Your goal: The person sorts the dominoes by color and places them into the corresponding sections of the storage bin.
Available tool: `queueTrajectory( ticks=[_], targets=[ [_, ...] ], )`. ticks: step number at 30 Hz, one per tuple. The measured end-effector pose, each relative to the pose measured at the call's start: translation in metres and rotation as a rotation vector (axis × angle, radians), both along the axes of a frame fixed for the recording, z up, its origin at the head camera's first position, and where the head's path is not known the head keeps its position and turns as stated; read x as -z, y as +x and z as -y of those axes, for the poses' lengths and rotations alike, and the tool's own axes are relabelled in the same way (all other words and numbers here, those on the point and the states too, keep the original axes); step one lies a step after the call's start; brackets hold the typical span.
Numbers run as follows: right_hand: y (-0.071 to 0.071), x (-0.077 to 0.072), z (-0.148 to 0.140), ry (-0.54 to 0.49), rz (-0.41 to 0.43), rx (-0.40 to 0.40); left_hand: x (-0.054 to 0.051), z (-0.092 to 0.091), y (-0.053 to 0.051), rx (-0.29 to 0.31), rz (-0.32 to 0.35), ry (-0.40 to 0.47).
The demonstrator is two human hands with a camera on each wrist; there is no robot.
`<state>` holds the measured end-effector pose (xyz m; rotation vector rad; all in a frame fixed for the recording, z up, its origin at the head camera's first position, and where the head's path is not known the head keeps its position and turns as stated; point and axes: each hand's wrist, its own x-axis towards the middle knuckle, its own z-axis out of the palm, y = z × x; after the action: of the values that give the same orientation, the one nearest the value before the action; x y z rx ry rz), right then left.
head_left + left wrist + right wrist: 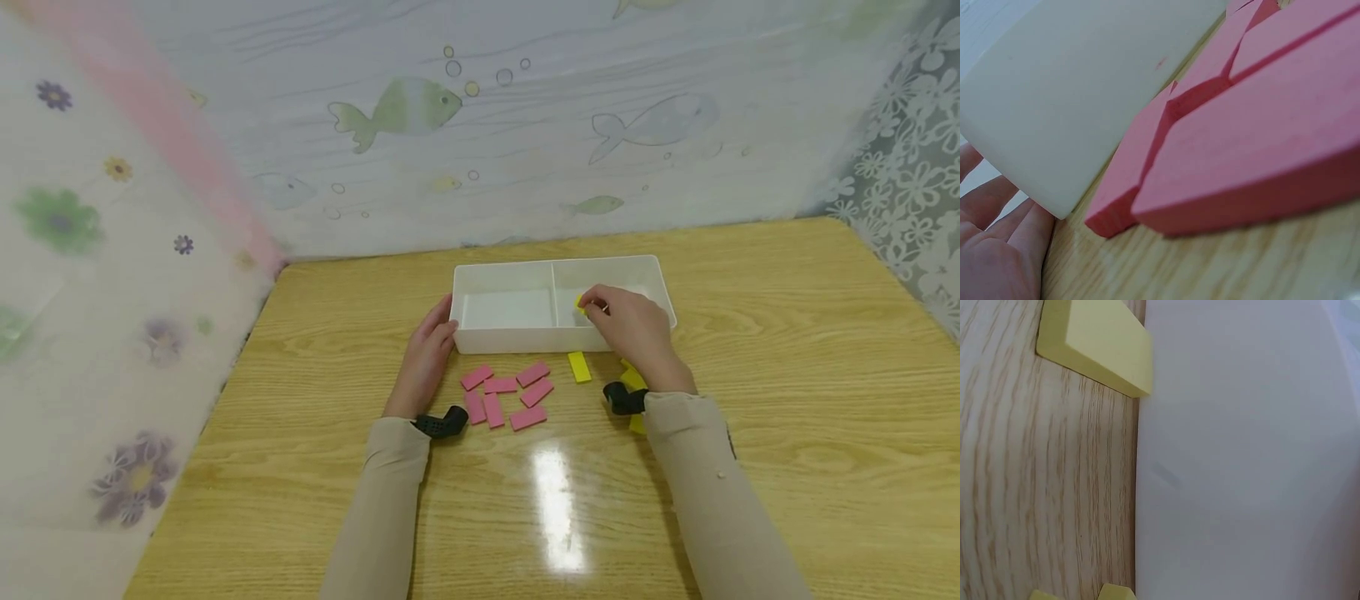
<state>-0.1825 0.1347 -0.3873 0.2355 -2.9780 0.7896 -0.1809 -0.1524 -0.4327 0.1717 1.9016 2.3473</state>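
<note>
A white two-compartment box [504, 341] stands on the table. The right hand [637, 329] reaches over its front wall and pinches a yellow block [580, 304] inside the right compartment. Against the box's left end rest the fingers of the left hand [426, 358], extended; the left wrist view shows this hand [997, 244] at the box corner [1060, 200]. Several pink blocks [500, 385] lie in front of the box. One yellow block [579, 367] lies near the front wall, and more yellow blocks [633, 379] are partly hidden under the right wrist.
The wooden table [300, 467] meets a wall [525, 167] with printed fish behind the box. Flower-patterned covering is at the left and right sides. In the right wrist view, a yellow block [1100, 347] lies against the box's front wall [1235, 456].
</note>
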Motion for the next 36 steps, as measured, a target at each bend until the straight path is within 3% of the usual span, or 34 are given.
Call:
queueTrajectory(
  ticks=[21,30,36],
  targets=[
    [0.0016,-0.0053,0.0002,0.039,0.094,-0.021,0.0002,-0.0003,-0.0009,0.0,-0.009,-0.009],
    [0.0007,0.0003,-0.0015,-0.019,-0.003,-0.02,-0.0005,-0.001,-0.0004,0.006,-0.002,0.005],
    [-0.0004,0.0038,-0.0045,-0.191,-0.091,-0.01,0.0004,-0.0012,-0.0006,0.002,-0.006,0.009]
  ],
)
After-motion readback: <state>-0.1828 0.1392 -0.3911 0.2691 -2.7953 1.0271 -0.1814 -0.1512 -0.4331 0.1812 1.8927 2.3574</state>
